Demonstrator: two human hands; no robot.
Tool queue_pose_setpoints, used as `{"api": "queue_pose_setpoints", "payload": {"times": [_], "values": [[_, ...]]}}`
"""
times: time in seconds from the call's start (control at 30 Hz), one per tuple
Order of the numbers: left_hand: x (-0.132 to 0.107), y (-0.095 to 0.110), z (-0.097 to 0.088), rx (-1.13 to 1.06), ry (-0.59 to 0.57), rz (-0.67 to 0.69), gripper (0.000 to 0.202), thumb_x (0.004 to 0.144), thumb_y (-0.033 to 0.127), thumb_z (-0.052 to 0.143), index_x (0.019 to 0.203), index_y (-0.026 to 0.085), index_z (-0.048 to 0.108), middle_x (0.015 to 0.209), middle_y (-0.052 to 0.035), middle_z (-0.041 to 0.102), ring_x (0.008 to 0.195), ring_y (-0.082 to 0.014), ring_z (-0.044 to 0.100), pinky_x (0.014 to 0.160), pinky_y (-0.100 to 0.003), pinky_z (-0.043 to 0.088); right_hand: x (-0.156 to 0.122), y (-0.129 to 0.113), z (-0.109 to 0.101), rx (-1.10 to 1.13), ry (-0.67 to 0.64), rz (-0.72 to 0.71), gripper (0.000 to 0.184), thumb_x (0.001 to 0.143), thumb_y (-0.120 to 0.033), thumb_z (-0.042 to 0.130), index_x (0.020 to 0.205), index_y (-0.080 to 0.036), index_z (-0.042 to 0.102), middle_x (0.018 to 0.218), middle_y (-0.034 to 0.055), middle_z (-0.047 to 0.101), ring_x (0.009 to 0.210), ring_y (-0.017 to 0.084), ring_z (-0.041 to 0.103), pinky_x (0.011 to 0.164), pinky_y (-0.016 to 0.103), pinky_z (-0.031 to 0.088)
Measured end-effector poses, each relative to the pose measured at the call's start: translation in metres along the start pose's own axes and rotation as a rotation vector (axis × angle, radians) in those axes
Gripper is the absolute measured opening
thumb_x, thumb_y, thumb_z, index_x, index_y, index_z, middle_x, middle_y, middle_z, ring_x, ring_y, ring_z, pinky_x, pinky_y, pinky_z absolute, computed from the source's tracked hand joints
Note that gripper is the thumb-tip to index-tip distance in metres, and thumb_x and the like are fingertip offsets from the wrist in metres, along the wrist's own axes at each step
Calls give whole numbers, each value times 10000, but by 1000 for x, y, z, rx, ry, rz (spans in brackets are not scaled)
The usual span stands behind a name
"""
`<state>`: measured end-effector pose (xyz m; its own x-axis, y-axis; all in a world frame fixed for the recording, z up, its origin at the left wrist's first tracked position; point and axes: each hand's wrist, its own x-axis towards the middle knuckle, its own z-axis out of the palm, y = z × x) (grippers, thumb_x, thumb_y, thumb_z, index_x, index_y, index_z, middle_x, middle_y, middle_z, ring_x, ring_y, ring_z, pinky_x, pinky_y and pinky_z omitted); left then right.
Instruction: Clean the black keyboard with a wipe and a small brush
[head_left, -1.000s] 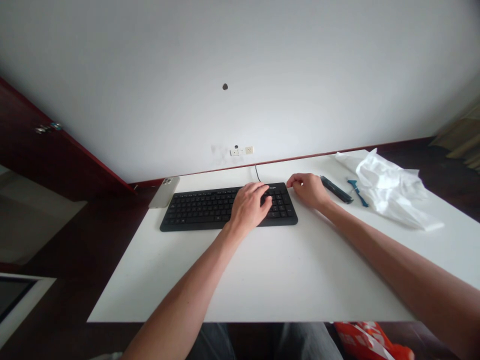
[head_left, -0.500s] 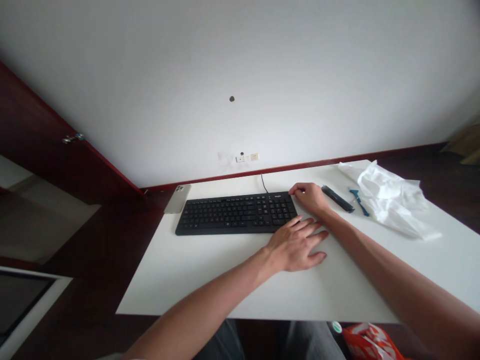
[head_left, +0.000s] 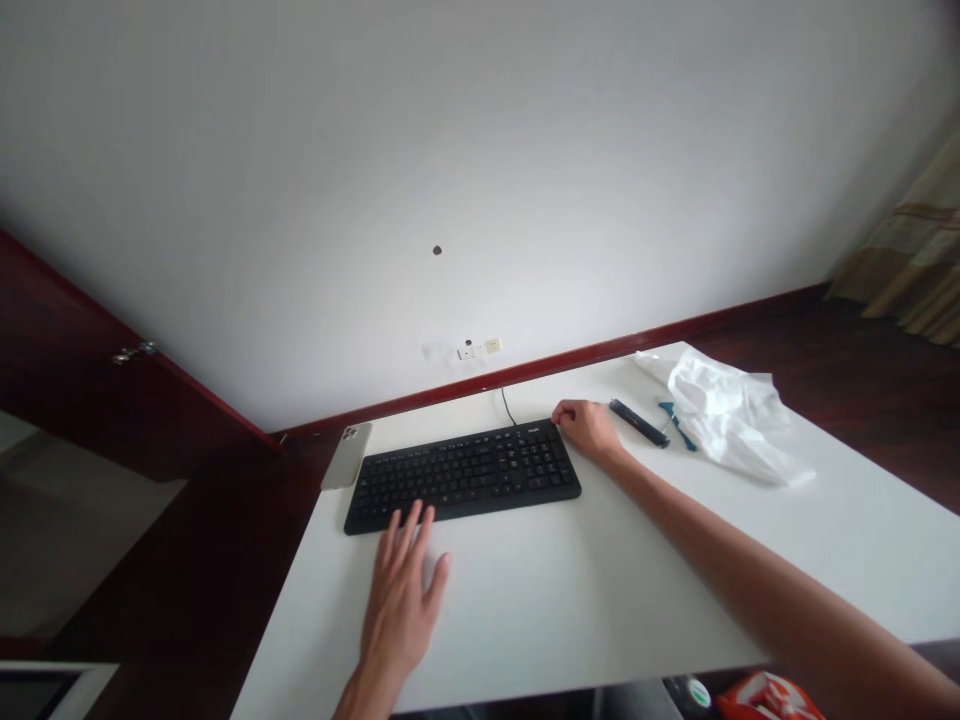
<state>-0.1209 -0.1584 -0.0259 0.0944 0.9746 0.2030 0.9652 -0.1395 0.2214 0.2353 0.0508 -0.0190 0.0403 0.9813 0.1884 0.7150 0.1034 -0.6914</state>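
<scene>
My left hand [head_left: 401, 600] lies flat on the white table [head_left: 600, 600] with its fingers spread, the fingertips reaching the front edge of the black keyboard [head_left: 461, 478]. It holds nothing. My right hand [head_left: 589, 430] rests curled at the keyboard's back right corner, and its fingertips touch that corner. I cannot tell whether it grips it. Just right of that hand lie a slim black stick-shaped object [head_left: 639, 422] and a small blue plastic item [head_left: 677, 425]. Beyond them is a crumpled white plastic sheet [head_left: 724, 415]. A smartphone [head_left: 346, 455] lies left of the keyboard.
A thin black cable [head_left: 506, 405] runs from the keyboard to the back of the table, below a wall socket [head_left: 480, 348]. A dark red door [head_left: 75, 350] stands to the left, a curtain [head_left: 900, 240] hangs to the right, and an orange bag [head_left: 769, 698] sits below the table's front edge.
My left hand has moved off the keys, down and left, onto the table in front of the keyboard. My right hand stays at the corner. The whole view has tilted and shifted.
</scene>
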Motion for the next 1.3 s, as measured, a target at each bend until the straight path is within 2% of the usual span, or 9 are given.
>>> {"api": "queue_pose_setpoints", "payload": {"times": [0.13, 0.23, 0.43, 0.6, 0.73, 0.83, 1.0, 1.2, 1.3], "values": [[-13, -75, -10, -10, 126, -340, 736, 994, 577, 417, 1619, 190, 383, 1669, -132, 399, 1557, -389, 337, 1256, -590, 346, 0, -2, 0, -2, 5, -1, 330, 828, -139, 475, 766, -230, 786, 760, 45, 755, 699, 204, 638, 726, 288, 447], [-4, -95, -15, -47, 124, -434, 838, 955, 640, 436, 1627, 150, 334, 1630, -180, 442, 1528, -363, 400, 1263, -543, 342, 0, -4, -1, -9, 12, 8, 316, 850, -161, 483, 801, -225, 789, 771, 54, 759, 710, 211, 652, 722, 291, 452], [25, -77, -24, -162, 80, -486, 803, 946, 602, 487, 1632, 219, 320, 1658, -121, 418, 1517, -334, 425, 1227, -482, 393, -4, -8, -3, -29, -58, -19, 385, 978, -415, 493, 1191, -256, 772, 906, 63, 787, 774, 228, 694, 692, 300, 442], [23, -74, -30, -229, 129, -477, 760, 932, 545, 529, 1616, 268, 346, 1642, -81, 457, 1496, -323, 461, 1203, -461, 425, -7, -12, -6, -24, -112, -59, 550, 988, -653, 428, 927, -235, 781, 821, 62, 762, 734, 235, 667, 655, 307, 413], [15, -71, -33, -297, 112, -400, 776, 933, 509, 536, 1639, 301, 289, 1557, -69, 565, 1425, -305, 551, 1182, -461, 448, -8, -8, -14, 81, -40, -33, 569, 975, -634, 432, 755, -203, 731, 747, 65, 735, 717, 232, 650, 704, 312, 435], [11, -68, -32, -326, 86, -325, 784, 942, 494, 531, 1650, 296, 258, 1468, -72, 637, 1356, -291, 611, 1161, -470, 465, -8, -2, -19, 107, 35, 62, 544, 978, -563, 408, 744, -192, 730, 734, 77, 737, 702, 243, 650, 715, 329, 443], [12, -69, -26, -288, 144, -298, 657, 984, 525, 480, 1579, 255, 409, 1333, -94, 693, 1278, -294, 646, 1099, -467, 518, -7, 1, -18, 52, 20, 73, 446, 943, -506, 475, 755, -218, 759, 716, 65, 740, 705, 246, 654, 711, 330, 424], [28, -55, -8, -45, 165, -120, 598, 1054, 508, 386, 1566, 210, 466, 1630, -114, 461, 1522, -301, 415, 1242, -487, 383, -6, 2, -14, -13, 4, 80, 433, 932, -512, 496, 792, -224, 788, 685, 74, 725, 704, 258, 648, 705, 333, 411], [44, -40, 4, 113, 187, -101, 646, 1072, 511, 348, 1580, 123, 444, 1655, -159, 414, 1588, -351, 272, 1286, -579, 259, -5, 6, -13, -32, 1, 77, 443, 937, -518, 488, 807, -229, 797, 676, 69, 717, 710, 255, 650, 699, 324, 408]]}}
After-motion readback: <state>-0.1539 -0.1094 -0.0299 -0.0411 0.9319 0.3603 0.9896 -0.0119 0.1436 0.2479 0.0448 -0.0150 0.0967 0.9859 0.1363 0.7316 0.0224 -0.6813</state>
